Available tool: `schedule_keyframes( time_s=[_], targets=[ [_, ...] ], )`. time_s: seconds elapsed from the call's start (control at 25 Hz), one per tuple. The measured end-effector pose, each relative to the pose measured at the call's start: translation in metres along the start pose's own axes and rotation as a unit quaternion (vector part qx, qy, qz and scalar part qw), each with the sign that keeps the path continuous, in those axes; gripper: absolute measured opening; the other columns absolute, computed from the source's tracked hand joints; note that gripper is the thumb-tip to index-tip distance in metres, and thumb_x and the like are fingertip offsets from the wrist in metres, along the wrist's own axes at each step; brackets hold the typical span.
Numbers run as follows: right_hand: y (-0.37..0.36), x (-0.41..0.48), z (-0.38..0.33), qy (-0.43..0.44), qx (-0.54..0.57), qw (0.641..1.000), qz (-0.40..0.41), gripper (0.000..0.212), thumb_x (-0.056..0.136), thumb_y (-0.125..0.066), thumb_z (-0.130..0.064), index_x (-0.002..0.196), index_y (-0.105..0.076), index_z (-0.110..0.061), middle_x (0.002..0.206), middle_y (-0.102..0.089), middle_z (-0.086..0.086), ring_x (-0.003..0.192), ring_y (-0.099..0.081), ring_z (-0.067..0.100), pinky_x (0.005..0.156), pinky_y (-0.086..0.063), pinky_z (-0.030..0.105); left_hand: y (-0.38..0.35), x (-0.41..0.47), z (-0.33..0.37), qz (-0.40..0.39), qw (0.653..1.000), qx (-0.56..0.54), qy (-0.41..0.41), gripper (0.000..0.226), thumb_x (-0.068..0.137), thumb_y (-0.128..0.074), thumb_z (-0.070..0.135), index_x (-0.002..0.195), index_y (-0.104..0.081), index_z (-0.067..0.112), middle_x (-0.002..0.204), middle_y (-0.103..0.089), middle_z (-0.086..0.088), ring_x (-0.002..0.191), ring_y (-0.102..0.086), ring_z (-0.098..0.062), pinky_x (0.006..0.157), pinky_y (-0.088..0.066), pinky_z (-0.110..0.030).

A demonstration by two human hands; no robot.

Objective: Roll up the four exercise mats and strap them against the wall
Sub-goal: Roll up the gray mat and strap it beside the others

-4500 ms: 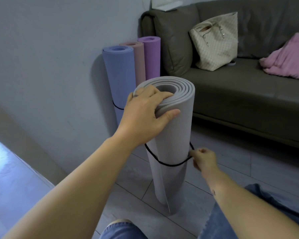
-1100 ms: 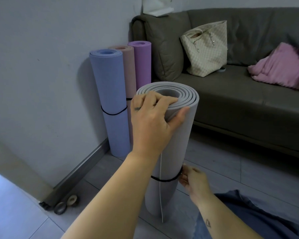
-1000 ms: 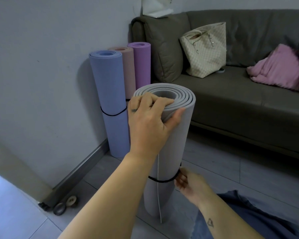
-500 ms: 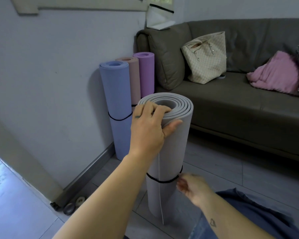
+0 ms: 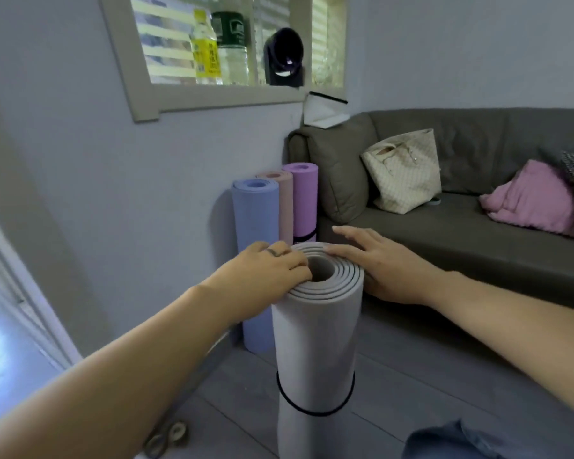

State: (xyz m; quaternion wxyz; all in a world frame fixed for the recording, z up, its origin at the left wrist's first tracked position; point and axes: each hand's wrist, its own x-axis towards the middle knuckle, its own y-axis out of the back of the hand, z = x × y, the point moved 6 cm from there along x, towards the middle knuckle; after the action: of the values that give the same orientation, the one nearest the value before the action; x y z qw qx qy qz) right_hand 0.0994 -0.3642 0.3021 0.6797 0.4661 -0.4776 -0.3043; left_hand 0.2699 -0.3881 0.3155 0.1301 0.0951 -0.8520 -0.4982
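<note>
A rolled grey mat (image 5: 315,339) stands upright on the floor right in front of me, with a black strap (image 5: 312,413) around its lower part. My left hand (image 5: 265,266) grips its top rim, fingertips curled into the hollow core. With straight fingers, my right hand (image 5: 378,263) lies against the right side of the roll's top. Behind it, a blue mat (image 5: 256,233), a pink mat (image 5: 284,207) and a purple mat (image 5: 304,197) stand rolled against the wall. The grey roll and my left hand hide their middles.
A grey sofa (image 5: 461,246) on the right carries a cream bag (image 5: 405,173) and a pink cloth (image 5: 534,200). Bottles (image 5: 209,51) stand on a window ledge above the mats. Small wheels (image 5: 166,438) lie by the skirting at the lower left.
My right hand has let go of the strap low on the grey mat and risen to the top of the roll. The view has tilted up, showing the window.
</note>
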Motion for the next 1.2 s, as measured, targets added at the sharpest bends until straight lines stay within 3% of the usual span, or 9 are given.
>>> schedule_keyframes(
  time_s=[0.12,0.28,0.4,0.52,0.64,0.72,0.88,1.12,1.2],
  targets=[
    [0.018,0.038,-0.021,0.060,0.005,0.998,-0.031,0.075,0.078,-0.074,-0.024,0.142,-0.038,-0.034,0.159,-0.005,0.003,0.142,-0.018,0.025,0.109,-0.030,0.032,0.008,-0.028,-0.032,0.065,0.996,0.064,-0.023,0.063,0.055,-0.074,-0.006,0.110,-0.059,0.021,0.113,-0.062,0.000,0.095,-0.062,-0.027,0.082,-0.053,-0.041],
    [0.022,0.073,-0.058,0.113,-0.005,0.990,-0.080,0.083,0.077,-0.075,-0.032,0.144,-0.029,-0.043,0.158,0.017,-0.006,0.145,-0.008,0.021,0.113,-0.026,0.032,0.015,-0.062,-0.062,0.118,0.987,0.107,-0.037,0.046,0.069,-0.063,-0.004,0.107,-0.061,0.022,0.113,-0.063,0.003,0.089,-0.063,-0.025,0.083,-0.052,-0.039],
    [0.013,0.089,-0.090,0.143,0.009,0.981,-0.131,0.066,0.075,-0.075,-0.031,0.131,-0.040,-0.039,0.158,0.012,-0.010,0.143,-0.019,0.024,0.106,-0.039,0.044,0.011,-0.082,-0.073,0.138,0.979,0.150,-0.030,0.041,0.077,-0.050,-0.005,0.104,-0.060,0.023,0.112,-0.063,0.006,0.088,-0.062,-0.022,0.086,-0.049,-0.038],
    [0.005,0.112,-0.099,0.129,-0.020,0.982,-0.138,0.056,0.076,-0.073,-0.030,0.122,-0.040,-0.033,0.159,0.010,-0.007,0.133,-0.035,0.027,0.096,-0.047,0.044,-0.002,-0.096,-0.089,0.152,0.977,0.150,0.023,0.047,0.084,-0.030,-0.005,0.109,-0.060,0.022,0.117,-0.063,0.003,0.089,-0.062,-0.025,0.091,-0.048,-0.044],
    [-0.018,0.139,-0.091,0.095,-0.042,0.986,-0.129,0.060,0.079,-0.071,-0.026,0.128,-0.037,-0.030,0.159,0.006,0.000,0.132,-0.036,0.029,0.092,-0.049,0.040,-0.034,-0.104,-0.116,0.157,0.974,0.050,0.158,0.051,0.079,-0.037,-0.003,0.120,-0.057,0.020,0.128,-0.058,-0.008,0.095,-0.062,-0.033,0.088,-0.049,-0.048],
    [-0.033,0.156,-0.080,0.068,-0.049,0.989,-0.124,0.060,0.081,-0.070,-0.027,0.131,-0.036,-0.026,0.159,0.003,0.004,0.132,-0.036,0.031,0.092,-0.049,0.038,-0.052,-0.109,-0.135,0.167,0.926,-0.133,0.310,0.044,0.091,-0.043,0.005,0.129,-0.052,0.024,0.138,-0.047,-0.005,0.103,-0.059,-0.030,0.085,-0.049,-0.042],
    [-0.067,0.207,-0.065,0.022,-0.047,0.993,-0.106,0.065,0.078,-0.072,-0.031,0.132,-0.038,-0.021,0.156,-0.009,0.011,0.126,-0.042,0.037,0.088,-0.050,0.045,-0.117,-0.089,-0.164,0.137,0.731,-0.482,0.463,0.055,0.094,-0.040,0.052,0.146,-0.029,0.035,0.144,-0.039,0.000,0.126,-0.045,-0.020,0.102,-0.040,-0.036],
    [-0.103,0.261,-0.062,-0.038,0.009,0.993,-0.108,0.061,0.075,-0.073,-0.025,0.129,-0.044,-0.020,0.137,-0.032,0.014,0.108,-0.047,0.037,0.082,-0.049,0.042,-0.170,-0.064,-0.195,0.211,0.623,-0.568,0.494,0.061,0.084,-0.053,0.061,0.140,-0.033,0.043,0.142,-0.040,-0.001,0.122,-0.049,-0.022,0.098,-0.046,-0.050],
    [-0.105,0.268,-0.057,-0.059,0.006,0.993,-0.099,0.063,0.075,-0.075,-0.025,0.129,-0.045,-0.020,0.134,-0.034,0.013,0.108,-0.047,0.037,0.075,-0.045,0.039,-0.172,-0.058,-0.203,0.234,0.641,-0.542,0.491,0.052,0.088,-0.056,0.049,0.136,-0.043,0.034,0.141,-0.041,-0.001,0.121,-0.048,-0.018,0.103,-0.043,-0.042]
  ],
)
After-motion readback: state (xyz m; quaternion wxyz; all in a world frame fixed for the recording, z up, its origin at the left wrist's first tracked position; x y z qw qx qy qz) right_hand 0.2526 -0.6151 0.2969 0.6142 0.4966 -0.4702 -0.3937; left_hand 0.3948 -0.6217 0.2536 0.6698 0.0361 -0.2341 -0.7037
